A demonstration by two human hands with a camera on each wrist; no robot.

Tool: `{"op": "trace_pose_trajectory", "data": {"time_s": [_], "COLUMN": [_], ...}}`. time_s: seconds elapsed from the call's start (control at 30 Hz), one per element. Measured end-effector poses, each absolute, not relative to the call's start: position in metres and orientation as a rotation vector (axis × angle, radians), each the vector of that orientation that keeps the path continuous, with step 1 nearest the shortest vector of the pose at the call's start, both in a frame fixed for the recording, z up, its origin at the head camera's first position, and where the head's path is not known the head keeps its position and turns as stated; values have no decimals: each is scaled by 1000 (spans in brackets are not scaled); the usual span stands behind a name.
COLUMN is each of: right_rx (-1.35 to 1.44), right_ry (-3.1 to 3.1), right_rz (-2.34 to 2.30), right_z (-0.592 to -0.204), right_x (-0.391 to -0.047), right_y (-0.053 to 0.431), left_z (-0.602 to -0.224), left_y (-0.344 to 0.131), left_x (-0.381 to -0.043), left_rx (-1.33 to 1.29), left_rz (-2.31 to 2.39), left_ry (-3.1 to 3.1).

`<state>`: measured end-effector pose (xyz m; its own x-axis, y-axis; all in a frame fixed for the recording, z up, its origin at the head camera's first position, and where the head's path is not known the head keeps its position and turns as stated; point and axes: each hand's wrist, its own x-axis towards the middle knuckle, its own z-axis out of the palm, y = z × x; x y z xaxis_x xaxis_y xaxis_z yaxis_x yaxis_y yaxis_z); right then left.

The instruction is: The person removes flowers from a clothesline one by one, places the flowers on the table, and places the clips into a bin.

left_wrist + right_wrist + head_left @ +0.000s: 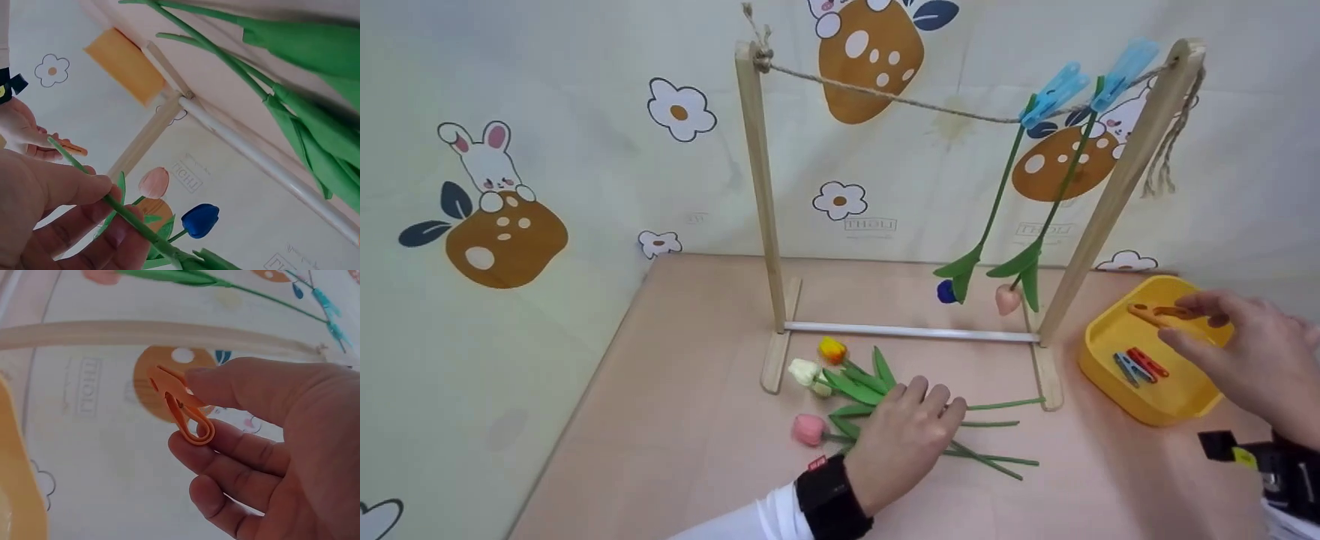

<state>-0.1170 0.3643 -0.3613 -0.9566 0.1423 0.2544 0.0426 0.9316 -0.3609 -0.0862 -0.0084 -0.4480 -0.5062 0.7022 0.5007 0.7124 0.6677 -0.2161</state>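
Note:
My left hand (911, 431) pinches the green stem (140, 226) of an artificial tulip between thumb and fingers, low over the table. Around it lie a yellow-orange tulip (832, 349), white tulips (805, 372) and a pink tulip (810, 430), leaves and stems partly hidden by the hand. Over the yellow tray, my right hand (1252, 352) holds an orange clothespin (183, 405) between thumb and fingertips. Inside the tray (1140, 411) lie a red clothespin (1147, 362) and a grey-blue clothespin (1126, 369).
A wooden frame (765, 195) carries a twine line (885, 95). Light blue clothespins (1054, 95) near its right post (1117, 187) hold a blue tulip (947, 292) and a pale pink tulip (1008, 300), heads down. A white bar (907, 331) joins the feet.

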Motion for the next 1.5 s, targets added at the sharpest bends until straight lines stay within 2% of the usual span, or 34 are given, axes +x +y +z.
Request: {"op": "trace_pose_trajectory", "data": {"time_s": [0.3,0.6,0.97,1.5], "right_rx": [-487,-589,-527,-526], "right_ry": [-2923,-2973,-3012,-3084], "right_rz": [476,391,379,391], "right_z": [-413,-441,-450,-450], "right_x": [-122,-128,-128,-132], "right_y": [402,418,426,419], "left_z": [-472,-491,-507,-505], "left_y": [-4,0,1,0], "left_x": [-80,-85,-86,-85], "left_rx": [-1126,-1126,-1101,-1125], "left_rz": [15,11,51,58], "left_ry": [-2404,-2425,-2399,-2500]}}
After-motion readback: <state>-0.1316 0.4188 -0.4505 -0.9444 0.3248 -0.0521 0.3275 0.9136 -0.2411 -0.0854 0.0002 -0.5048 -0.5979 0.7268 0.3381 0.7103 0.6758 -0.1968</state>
